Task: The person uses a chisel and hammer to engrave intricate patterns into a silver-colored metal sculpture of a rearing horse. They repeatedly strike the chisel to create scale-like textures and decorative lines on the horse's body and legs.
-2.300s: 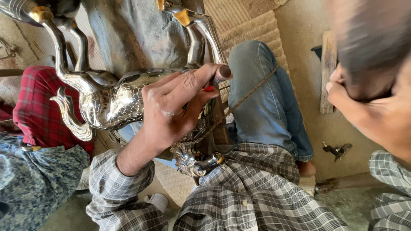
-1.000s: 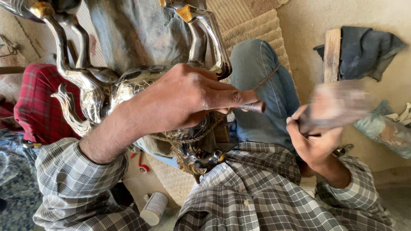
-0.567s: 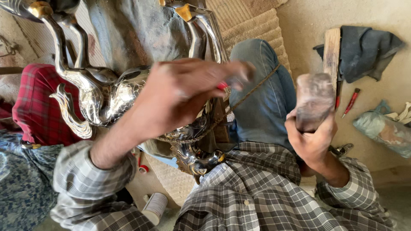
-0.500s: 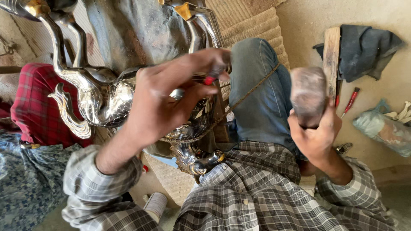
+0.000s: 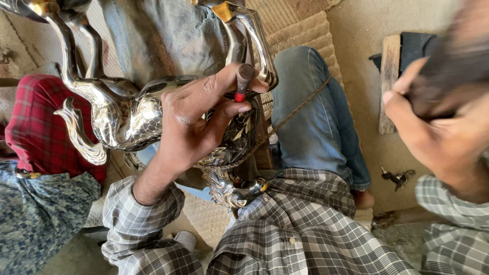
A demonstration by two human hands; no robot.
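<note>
Fingers of the left hand (image 5: 191, 119) pinch a short punch (image 5: 243, 81), a dark steel rod with a red band near the grip, thumb on 1 side and 2 or 3 fingertips on the other. Its lower tip is hidden behind the fingers, so the exact contact point on the polished silver figure (image 5: 127, 109) cannot be told; the rod stands nearly upright against the embossed belly of the piece. The right hand (image 5: 443, 135) is raised at the right edge, clenched around a blurred dark tool (image 5: 448, 71), probably a hammer or mallet, well apart from the punch.

To do this chasing stroke well, the punch should be seated square before the blow lands, with the heel of the left hand resting on the metal for steadiness. The strike ought to fall flat on the punch's top, light rather than heavy, since thin bright sheet likely dents easily. Fingertips sit close below the struck end, so a glancing blow could catch them. The figure rests across the jeans-clad leg (image 5: 310, 117), held by a cord (image 5: 295, 109); it may shift if hit off-axis.
</note>
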